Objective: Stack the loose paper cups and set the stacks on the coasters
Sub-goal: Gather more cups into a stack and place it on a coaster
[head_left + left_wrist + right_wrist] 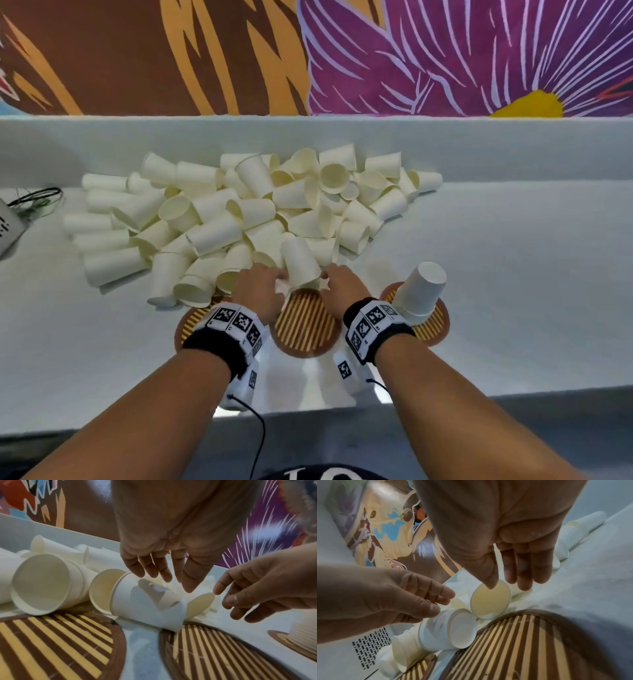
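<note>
A big heap of loose cream paper cups [239, 212] lies on the white table. Both hands reach into its near edge, on either side of one tilted cup [300, 262]. My left hand [274, 278] hangs with straight fingers over a cup lying on its side [147, 601], holding nothing. My right hand [328, 278] has straight fingers too, and its thumb tip is at the rim of an open cup [490, 599]. Three striped round coasters lie in front: left [191, 325], middle [305, 325], right [433, 327]. The right one bears a stack of upside-down cups [420, 291].
A white device [10, 226] with dark cables sits at the table's far left edge. A low white ledge [513, 144] and a painted wall run behind the heap. The table's front edge [479, 397] is close to my forearms.
</note>
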Motion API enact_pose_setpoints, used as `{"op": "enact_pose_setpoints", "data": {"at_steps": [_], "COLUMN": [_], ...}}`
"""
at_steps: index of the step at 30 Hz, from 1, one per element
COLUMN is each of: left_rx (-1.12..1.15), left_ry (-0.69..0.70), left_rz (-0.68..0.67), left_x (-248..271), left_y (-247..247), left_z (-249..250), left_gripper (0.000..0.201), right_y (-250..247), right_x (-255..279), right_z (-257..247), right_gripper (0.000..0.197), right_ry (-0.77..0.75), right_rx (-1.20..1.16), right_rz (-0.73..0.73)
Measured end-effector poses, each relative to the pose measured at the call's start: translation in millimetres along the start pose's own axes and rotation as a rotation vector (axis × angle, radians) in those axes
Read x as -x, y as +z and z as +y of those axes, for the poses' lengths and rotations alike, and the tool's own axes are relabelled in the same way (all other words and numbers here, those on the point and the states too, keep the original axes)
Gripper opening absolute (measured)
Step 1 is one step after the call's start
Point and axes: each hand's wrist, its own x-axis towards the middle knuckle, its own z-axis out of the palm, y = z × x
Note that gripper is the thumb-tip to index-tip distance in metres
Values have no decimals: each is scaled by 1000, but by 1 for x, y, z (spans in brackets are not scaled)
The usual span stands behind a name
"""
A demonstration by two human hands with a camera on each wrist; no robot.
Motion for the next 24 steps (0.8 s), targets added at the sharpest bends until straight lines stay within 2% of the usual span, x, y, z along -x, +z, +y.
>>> {"op": "enact_pose_setpoints", "data": {"at_steps": [9, 14, 17, 21, 23, 24], "left_rx": [-58, -33, 32, 157, 260, 304], "left_ry": [119, 111, 147, 224, 241, 248], "left_rz": [-34, -49, -22, 33, 61, 71], "left_x": [-8, -8, -9, -15, -18, -20], "left_y": [2, -3, -7, -6, -8, -8], "left_z": [-18, -17, -12, 0, 5, 7], "left_gripper": [47, 50, 62, 94, 96, 91], "right_y": [19, 9, -8, -33, -39, -41], "right_x": [-10, -16, -16, -15, -16, -16], "right_z": [-15, -18, -20, -26, -30, -32], "right_gripper": [36, 20, 12, 6, 5, 6], "right_ry": [129, 57, -2, -34, -50, -55], "right_rx": [-29, -5, -30, -77, -118, -150], "right_rz": [132, 195, 311, 361, 354, 347]}}
